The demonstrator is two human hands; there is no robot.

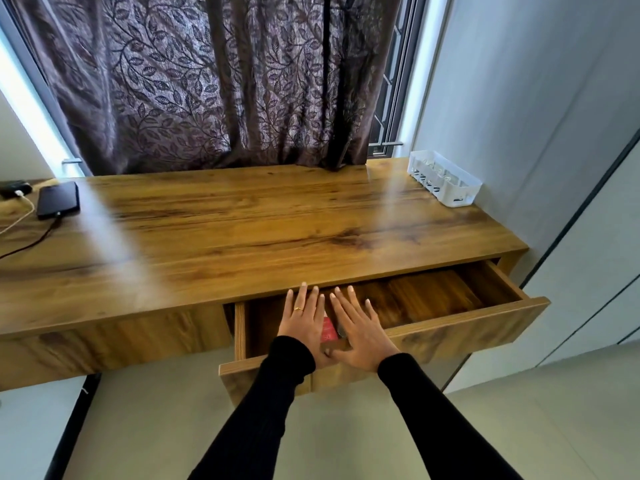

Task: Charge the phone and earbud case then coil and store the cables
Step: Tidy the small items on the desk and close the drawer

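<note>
While both hands were held over the open drawer (485,299), the phone (58,199) lay well to the left of that drawer, on the desk top (242,220) near its far left end. A dark cable (34,241) was seen plugged into the phone's near end, and a pale cable (21,216) ran beside it to a dark object (14,188) at the frame edge, probably so that charging could go on out of the way. Whether that object was the earbud case could not be told.

Above the drawer's left part, the left hand (302,320) was spread flat, palm down, fingers straight and holding nothing. Between the hands a small red item (329,330) was glimpsed inside the drawer. The right hand (358,329) was likewise spread and empty, its thumb near the drawer front. Such open hands were judged to suit searching or settling the contents. Far right of the drawer, a white basket (446,183) stood at the desk's back corner.
</note>
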